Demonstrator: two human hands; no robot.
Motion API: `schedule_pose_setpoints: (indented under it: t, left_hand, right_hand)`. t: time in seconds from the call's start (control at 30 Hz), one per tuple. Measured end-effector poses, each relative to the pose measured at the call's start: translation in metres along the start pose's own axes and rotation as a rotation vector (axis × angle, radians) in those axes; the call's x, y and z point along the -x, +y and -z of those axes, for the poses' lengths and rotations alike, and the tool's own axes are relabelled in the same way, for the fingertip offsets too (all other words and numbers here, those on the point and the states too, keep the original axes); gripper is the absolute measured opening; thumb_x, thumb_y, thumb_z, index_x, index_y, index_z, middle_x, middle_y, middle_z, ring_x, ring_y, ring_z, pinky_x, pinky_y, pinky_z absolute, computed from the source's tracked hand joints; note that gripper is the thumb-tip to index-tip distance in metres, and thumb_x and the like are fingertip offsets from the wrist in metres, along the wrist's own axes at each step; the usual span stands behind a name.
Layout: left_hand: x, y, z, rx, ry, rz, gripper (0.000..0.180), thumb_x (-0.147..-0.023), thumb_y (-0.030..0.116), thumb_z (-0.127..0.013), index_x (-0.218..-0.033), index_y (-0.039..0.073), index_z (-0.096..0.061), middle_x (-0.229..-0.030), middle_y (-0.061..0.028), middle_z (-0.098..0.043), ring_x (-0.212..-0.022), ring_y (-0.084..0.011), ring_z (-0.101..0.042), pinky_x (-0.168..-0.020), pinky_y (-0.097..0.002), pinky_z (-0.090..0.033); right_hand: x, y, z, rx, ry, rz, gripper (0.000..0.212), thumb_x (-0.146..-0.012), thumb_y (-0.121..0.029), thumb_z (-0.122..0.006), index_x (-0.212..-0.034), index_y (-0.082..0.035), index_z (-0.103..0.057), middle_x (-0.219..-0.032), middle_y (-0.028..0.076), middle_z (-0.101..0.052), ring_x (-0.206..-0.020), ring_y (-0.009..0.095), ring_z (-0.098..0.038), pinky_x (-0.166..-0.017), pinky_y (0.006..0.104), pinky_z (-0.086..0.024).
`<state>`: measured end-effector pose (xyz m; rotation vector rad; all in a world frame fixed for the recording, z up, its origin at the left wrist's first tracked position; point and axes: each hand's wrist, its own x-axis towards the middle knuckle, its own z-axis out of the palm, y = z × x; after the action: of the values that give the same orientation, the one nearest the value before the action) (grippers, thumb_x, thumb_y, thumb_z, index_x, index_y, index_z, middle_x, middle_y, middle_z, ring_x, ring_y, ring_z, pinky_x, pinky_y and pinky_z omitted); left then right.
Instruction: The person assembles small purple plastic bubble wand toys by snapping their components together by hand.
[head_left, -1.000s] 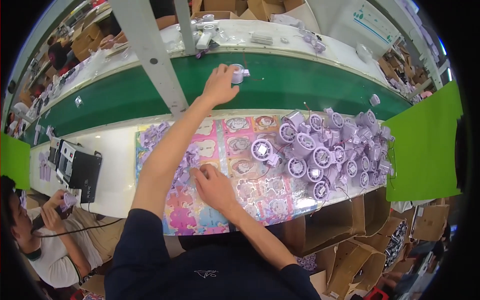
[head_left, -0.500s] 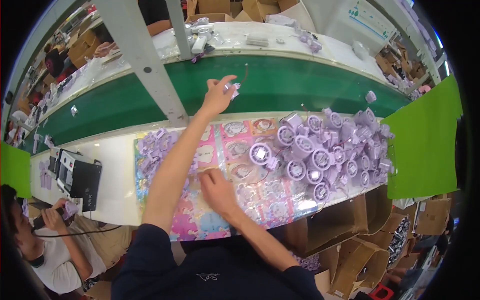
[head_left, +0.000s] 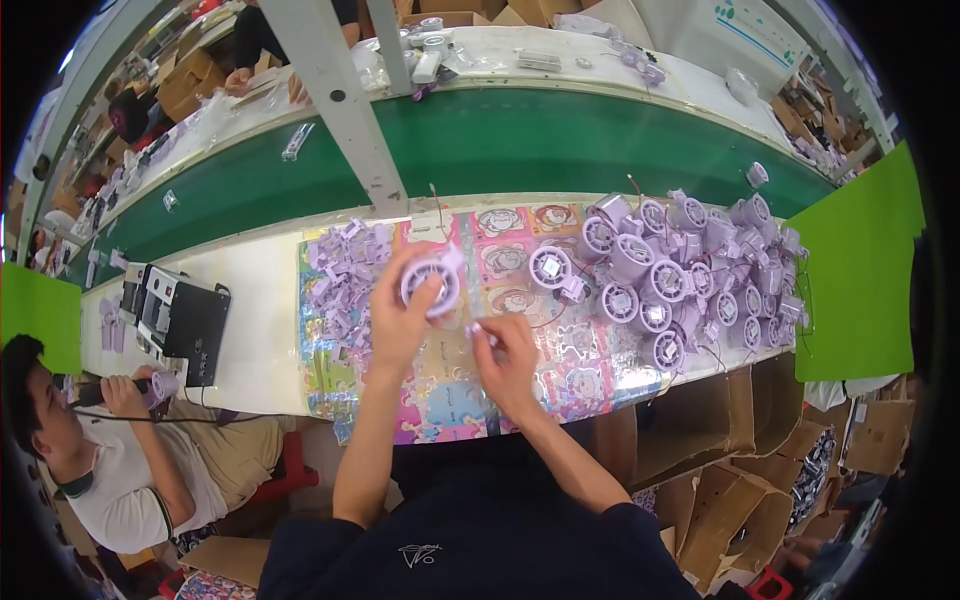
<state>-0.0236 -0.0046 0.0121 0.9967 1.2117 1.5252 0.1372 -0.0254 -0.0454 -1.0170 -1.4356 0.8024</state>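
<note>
Over the patterned mat (head_left: 455,405) in mid-frame, the left hand (head_left: 398,318) and right hand (head_left: 510,362) are both pinched closed. Left of centre, the left grips a lilac fan housing (head_left: 451,294), likely light, stiff and slick, best held by its rim; at centre, the right seems to hold a small lilac piece (head_left: 474,329). The housing's thin wire (head_left: 437,205) looks fragile.

The left hand (head_left: 400,315) has come back from the belt (head_left: 600,150), where it was reaching a second ago, and now holds a lilac fan (head_left: 446,276) over the mat (head_left: 455,405), round face turned up. The right hand (head_left: 510,365) has left the edge of the small-parts heap (head_left: 345,275) and moved rightward; a small piece (head_left: 474,329) now shows at its fingertips. On the belt, a shiny packet (head_left: 297,142) has appeared left of the post (head_left: 340,95).
</note>
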Motion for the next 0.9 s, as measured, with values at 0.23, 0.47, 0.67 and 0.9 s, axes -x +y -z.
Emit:
schedule_pose_setpoints:
  t: [0.23, 0.47, 0.67, 0.9]
  left_hand:
    - [0.069, -0.022, -0.015, 0.036, -0.010, 0.117, 0.032, -0.098, 0.012, -0.067, -0.128, -0.001, -0.066, -0.114, -0.0052, -0.069, -0.099, -0.0099, -0.064, -0.087, -0.0258, -0.052]
    - [0.084, -0.040, -0.032, 0.096, 0.041, 0.183, 0.032, -0.100, 0.016, -0.067, -0.127, -0.002, -0.065, -0.113, -0.0045, -0.068, -0.101, -0.0100, -0.063, -0.088, -0.0249, -0.051]
    - [0.086, -0.038, -0.022, 0.011, 0.005, 0.167, 0.032, -0.100, 0.014, -0.068, -0.128, -0.002, -0.064, -0.114, -0.0061, -0.068, -0.102, -0.0110, -0.063, -0.089, -0.0257, -0.051]
    - [0.089, -0.038, -0.020, -0.039, -0.053, 0.149, 0.036, -0.099, 0.013, -0.069, -0.131, -0.002, -0.061, -0.119, -0.0076, -0.066, -0.108, -0.0133, -0.062, -0.094, -0.0280, -0.050]
  right_hand:
    - [-0.018, -0.036, 0.043, 0.308, 0.119, 0.363, 0.037, -0.081, 0.013, -0.075, -0.114, -0.002, -0.075, -0.107, 0.010, -0.059, -0.078, 0.018, -0.063, -0.066, 0.0281, -0.052]
    - [-0.007, -0.021, 0.055, 0.326, -0.174, 0.346, 0.054, -0.077, 0.016, -0.068, -0.128, -0.002, -0.070, -0.128, 0.018, -0.058, -0.092, 0.024, -0.067, -0.079, 0.0324, -0.059]
    - [-0.001, -0.038, 0.059, 0.224, -0.258, 0.188, 0.046, -0.087, 0.008, -0.066, -0.132, 0.000, -0.066, -0.123, 0.019, -0.063, -0.094, 0.028, -0.069, -0.085, 0.0360, -0.058]
    - [0.003, -0.038, 0.064, -0.070, -0.326, -0.299, 0.047, -0.096, -0.001, -0.066, -0.142, -0.001, -0.057, -0.108, 0.012, -0.070, -0.094, 0.016, -0.068, -0.085, 0.0317, -0.055]
